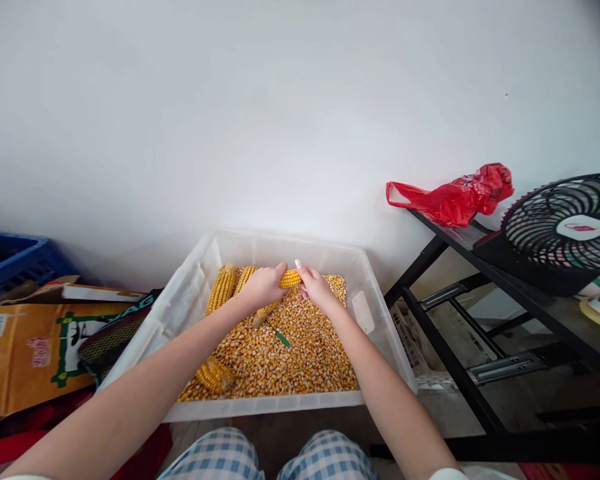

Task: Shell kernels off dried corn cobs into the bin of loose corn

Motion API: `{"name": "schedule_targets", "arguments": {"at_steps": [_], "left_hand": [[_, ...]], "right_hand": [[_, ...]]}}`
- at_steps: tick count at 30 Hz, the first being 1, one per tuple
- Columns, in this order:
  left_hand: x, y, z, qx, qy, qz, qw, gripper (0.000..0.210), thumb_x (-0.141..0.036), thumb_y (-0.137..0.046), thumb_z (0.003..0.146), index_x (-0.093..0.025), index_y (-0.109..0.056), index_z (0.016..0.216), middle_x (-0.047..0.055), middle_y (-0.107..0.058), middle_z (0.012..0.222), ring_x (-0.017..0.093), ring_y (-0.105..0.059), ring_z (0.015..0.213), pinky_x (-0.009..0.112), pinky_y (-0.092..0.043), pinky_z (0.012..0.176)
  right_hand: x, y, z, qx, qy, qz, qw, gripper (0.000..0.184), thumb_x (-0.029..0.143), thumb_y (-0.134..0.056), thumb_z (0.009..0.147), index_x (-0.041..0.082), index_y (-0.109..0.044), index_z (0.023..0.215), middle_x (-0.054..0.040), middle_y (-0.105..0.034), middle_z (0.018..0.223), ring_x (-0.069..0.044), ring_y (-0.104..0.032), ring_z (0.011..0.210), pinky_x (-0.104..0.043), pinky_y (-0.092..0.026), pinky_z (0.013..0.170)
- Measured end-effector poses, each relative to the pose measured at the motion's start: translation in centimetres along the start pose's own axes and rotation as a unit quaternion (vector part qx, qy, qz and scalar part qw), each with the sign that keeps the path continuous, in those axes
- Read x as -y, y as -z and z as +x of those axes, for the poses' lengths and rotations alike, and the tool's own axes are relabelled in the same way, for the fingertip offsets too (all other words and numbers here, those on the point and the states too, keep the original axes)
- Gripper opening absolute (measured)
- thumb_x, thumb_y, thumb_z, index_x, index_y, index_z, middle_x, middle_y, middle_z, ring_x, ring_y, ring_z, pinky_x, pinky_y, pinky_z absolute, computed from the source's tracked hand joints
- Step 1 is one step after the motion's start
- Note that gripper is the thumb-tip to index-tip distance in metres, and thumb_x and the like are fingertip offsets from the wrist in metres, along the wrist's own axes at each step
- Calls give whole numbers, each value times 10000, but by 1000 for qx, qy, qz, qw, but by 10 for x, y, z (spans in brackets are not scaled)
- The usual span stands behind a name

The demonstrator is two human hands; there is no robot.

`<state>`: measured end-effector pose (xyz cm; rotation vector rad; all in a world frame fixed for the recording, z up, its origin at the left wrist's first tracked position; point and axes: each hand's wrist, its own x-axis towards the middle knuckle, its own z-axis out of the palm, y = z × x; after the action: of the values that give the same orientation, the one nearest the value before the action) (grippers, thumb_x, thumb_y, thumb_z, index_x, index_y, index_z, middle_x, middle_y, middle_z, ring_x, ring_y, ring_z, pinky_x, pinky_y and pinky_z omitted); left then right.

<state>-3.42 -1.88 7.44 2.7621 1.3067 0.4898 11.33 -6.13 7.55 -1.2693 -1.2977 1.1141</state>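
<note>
Both my hands grip one yellow corn cob [290, 279] above a translucent plastic bin [285, 403]. My left hand [265, 288] is wrapped round the cob's left part. At its right end, my right hand [316, 287] is closed on the cob with the thumb on top. Loose corn kernels [300, 353] cover the bin's floor below. More whole cobs [222, 288] lie at the bin's back left, and another cob [214, 375] is at the front left. Among the kernels, under my hands, lies a thin tool with a green handle [283, 339].
On the right stands a black-framed table [520, 303] bearing a red plastic bag [460, 197] and a black fan [570, 227]. To the left are a cardboard box [25, 360] and a blue crate [20, 263]. A white wall rises behind the bin.
</note>
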Motion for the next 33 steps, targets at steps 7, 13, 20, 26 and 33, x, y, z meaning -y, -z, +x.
{"name": "schedule_targets", "arguments": {"at_steps": [7, 13, 20, 26, 33], "left_hand": [[2, -8, 2, 1, 11, -136, 991, 154, -306, -510, 716, -189, -482, 812, 31, -623, 693, 195, -610, 644, 250, -374, 555], [6, -9, 4, -21, 14, -223, 974, 141, -304, -475, 752, -180, -496, 815, 39, -637, 754, 174, -614, 683, 235, -399, 584], [-1, -3, 1, 0, 5, 0, 1000, 228, -326, -478, 769, -195, -471, 955, 74, -673, 814, 231, -640, 738, 266, -386, 590], [1, 0, 2, 6, 4, -10, 1000, 255, -418, -447, 807, -200, -462, 938, 61, -668, 775, 232, -647, 738, 262, -397, 580], [-3, 2, 3, 22, -6, 59, 998, 188, -269, -423, 813, -163, -445, 967, 105, -668, 816, 249, -644, 734, 292, -424, 593]], "right_hand": [[-1, -3, -2, 1, 20, 29, 999, 421, 635, -456, 773, 216, -440, 735, 86, -275, 498, -61, -307, 381, -202, -393, 363], [5, 1, -1, 43, 8, 68, 997, 404, 582, -452, 801, 219, -527, 960, 74, -385, 551, -58, -367, 404, -198, -417, 390], [8, 1, -1, -4, -54, 7, 999, 464, 626, -443, 779, 184, -556, 867, 42, -481, 531, -70, -434, 383, -186, -376, 343], [2, 1, -1, 41, 2, 4, 999, 391, 579, -454, 798, 220, -525, 936, 61, -508, 562, -60, -472, 409, -175, -413, 404], [-3, -3, 1, -22, -6, 9, 1000, 415, 626, -429, 782, 213, -462, 802, 91, -422, 474, -54, -389, 348, -154, -327, 325]]}}
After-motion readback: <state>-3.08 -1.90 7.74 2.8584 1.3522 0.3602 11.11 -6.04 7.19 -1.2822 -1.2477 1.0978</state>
